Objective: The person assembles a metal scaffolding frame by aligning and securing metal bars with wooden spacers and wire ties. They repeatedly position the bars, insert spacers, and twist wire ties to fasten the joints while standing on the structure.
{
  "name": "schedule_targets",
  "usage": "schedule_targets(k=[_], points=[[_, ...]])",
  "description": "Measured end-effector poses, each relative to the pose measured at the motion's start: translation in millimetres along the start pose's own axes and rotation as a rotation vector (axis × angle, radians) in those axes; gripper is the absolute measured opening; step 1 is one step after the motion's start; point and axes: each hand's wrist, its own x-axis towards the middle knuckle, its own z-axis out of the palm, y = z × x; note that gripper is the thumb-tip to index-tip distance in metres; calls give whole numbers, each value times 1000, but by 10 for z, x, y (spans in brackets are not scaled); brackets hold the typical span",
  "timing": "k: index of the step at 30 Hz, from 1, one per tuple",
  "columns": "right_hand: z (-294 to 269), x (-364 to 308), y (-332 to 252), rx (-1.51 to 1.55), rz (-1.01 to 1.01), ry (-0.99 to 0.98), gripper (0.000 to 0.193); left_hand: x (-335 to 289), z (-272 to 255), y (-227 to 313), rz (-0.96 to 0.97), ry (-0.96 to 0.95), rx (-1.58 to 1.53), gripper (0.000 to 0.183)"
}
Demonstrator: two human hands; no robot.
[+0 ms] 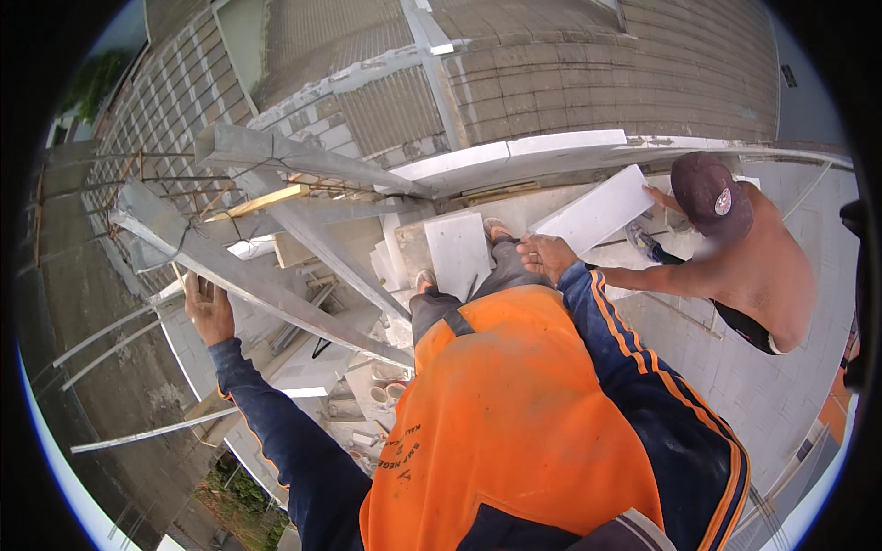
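My left hand (210,310) is raised beside a grey metal beam (266,298), its fingers bent. A thin yellowish stick (177,272) sticks up at its fingertips; whether the hand also touches the beam is hard to tell. My right hand (549,256) is closed at the near left corner of a long white panel (593,213); the fingertips are partly hidden. A co-worker (753,248) bends over at the right, with one hand (658,196) at the panel's far end and the other arm reaching toward my right wrist.
Slanting metal beams (317,241) and a wooden strip (255,203) stand at the left above a drop. White blocks (457,253) lie around my feet. A low white wall (514,154) runs ahead, with tiled roofs (588,87) beyond. Buckets (386,394) and clutter are below left.
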Motion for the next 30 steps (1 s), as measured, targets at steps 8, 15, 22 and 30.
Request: schedule_targets(k=[8,15,22,30], points=[[-479,489,-552,-117,-82,53,35,-1444,1173,883,-478,430,-339,65],[-689,827,-1177,-219,-191,11,32,-1728,1806,827,-392,526,274,73],[-804,982,-1344,-304,-179,-36,33,-1714,1791,777,-517,543,281,72],[-823,1096,-1243,-410,-165,-81,32,-1707,1786,801,-627,538,322,70]])
